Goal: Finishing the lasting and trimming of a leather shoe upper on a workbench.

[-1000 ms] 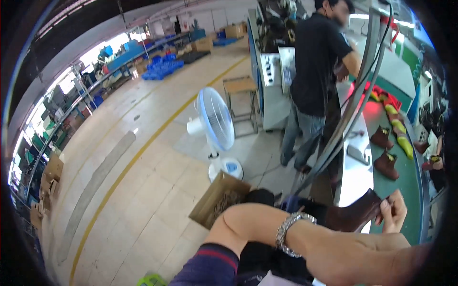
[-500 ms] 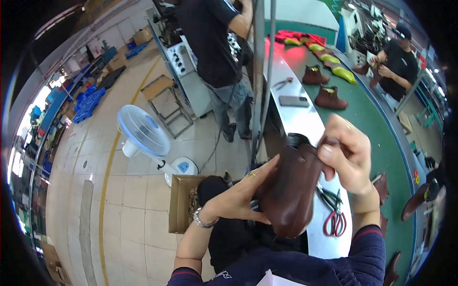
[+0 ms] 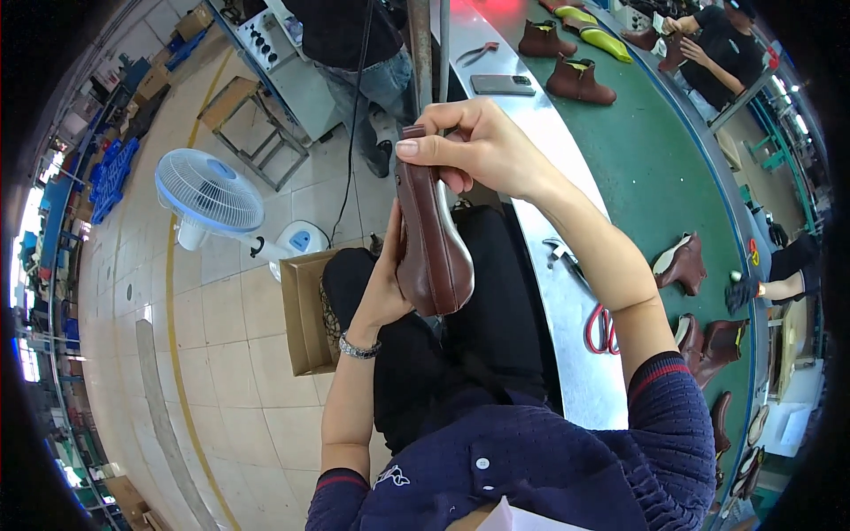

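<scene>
I held a brown boot upper (image 3: 432,239) above my lap, both hands closed on it. My right hand (image 3: 478,146) pinched its top edge with fingers narrowed around the leather, and my left hand (image 3: 387,285) cupped its rounded lower part from behind, so the boot hid most of those fingers. Beside my left knee an open cardboard box (image 3: 304,311) sat on the tiled floor, a white fan (image 3: 209,191) just beyond it. On the steel bench (image 3: 567,292) to my right lay red-handled scissors (image 3: 600,329) and a phone (image 3: 502,84). More brown boots (image 3: 575,81) rested on the green belt (image 3: 655,177).
</scene>
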The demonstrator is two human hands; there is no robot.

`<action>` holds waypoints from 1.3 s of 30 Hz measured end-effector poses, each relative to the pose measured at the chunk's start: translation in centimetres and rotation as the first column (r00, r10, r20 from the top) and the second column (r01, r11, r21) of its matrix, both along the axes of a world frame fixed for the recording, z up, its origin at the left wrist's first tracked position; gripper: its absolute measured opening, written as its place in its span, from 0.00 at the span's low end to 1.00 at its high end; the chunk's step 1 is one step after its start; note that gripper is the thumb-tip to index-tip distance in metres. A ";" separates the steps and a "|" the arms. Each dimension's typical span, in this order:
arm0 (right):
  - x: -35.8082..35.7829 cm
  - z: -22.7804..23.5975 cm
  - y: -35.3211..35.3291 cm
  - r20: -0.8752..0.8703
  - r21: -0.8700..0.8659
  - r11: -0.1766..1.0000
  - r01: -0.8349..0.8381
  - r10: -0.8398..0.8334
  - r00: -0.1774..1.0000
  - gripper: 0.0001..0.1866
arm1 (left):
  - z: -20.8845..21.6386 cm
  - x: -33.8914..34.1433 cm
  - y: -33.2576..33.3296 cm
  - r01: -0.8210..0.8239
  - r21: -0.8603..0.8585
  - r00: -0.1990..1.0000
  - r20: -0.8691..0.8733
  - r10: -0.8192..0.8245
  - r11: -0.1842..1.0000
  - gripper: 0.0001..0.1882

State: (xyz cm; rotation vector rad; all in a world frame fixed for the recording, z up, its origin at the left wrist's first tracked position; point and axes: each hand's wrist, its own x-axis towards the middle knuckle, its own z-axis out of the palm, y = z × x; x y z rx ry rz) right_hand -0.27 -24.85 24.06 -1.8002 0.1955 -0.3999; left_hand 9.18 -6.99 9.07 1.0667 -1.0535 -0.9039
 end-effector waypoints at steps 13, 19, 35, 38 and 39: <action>-1.7 -4.8 -0.9 -0.072 0.115 0.988 0.099 -0.091 0.993 0.16 | -3.1 -0.8 0.4 0.047 0.020 0.999 -0.018 -0.047 0.999 0.64; -5.1 -13.1 1.3 -0.066 0.005 0.992 0.125 -0.124 0.990 0.22 | -6.2 -3.2 2.9 0.134 0.273 0.952 -0.302 -0.047 0.953 0.68; -1.8 -18.4 10.4 -0.036 0.402 0.880 0.252 -0.260 0.965 0.12 | 0.2 -1.7 7.3 0.180 0.601 0.946 -0.322 0.030 0.779 0.46; -2.5 -18.4 11.3 -0.028 0.351 0.897 0.267 -0.275 0.961 0.11 | 2.3 -1.6 6.5 0.245 0.647 0.968 -0.205 -0.145 0.722 0.40; -2.5 -18.4 11.3 -0.029 0.314 0.907 0.280 -0.286 0.958 0.11 | 2.3 -1.5 6.4 0.242 0.650 0.969 -0.206 -0.139 0.720 0.40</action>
